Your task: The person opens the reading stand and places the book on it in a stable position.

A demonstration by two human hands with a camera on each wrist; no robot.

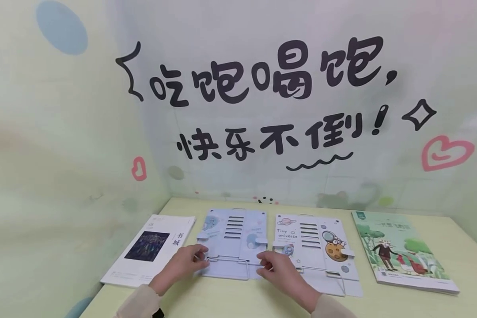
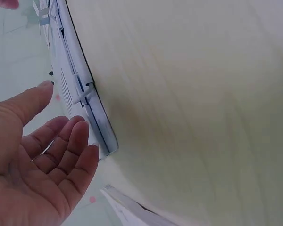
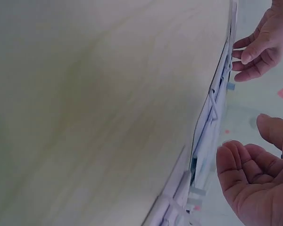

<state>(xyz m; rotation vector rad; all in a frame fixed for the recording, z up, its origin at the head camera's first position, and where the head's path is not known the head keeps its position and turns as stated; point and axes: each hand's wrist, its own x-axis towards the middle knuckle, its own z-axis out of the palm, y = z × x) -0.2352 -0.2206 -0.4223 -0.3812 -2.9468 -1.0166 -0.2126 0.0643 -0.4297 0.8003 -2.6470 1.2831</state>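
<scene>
A pale blue book stand (image 1: pixel 232 234) with slots down its middle and a wire bracket at its front lies on the table. My left hand (image 1: pixel 187 260) is at its lower left edge, fingers loosely bent and nothing between them; the left wrist view shows the palm and fingers (image 2: pixel 61 165) right beside the stand's end. At the lower right corner is my right hand (image 1: pixel 280 269), its fingers also loosely bent and holding nothing. Just right of that lies a white book stand (image 1: pixel 312 260) with planet and astronaut drawings, partly covered by the right hand and forearm.
To the left lies a white magazine (image 1: pixel 155 247) with a dark picture, the left forearm over its near corner. On the far right is a green illustrated book (image 1: pixel 405 251). A wall (image 1: pixel 262 185) with large black lettering rises behind the pale wooden table (image 1: pixel 222 304).
</scene>
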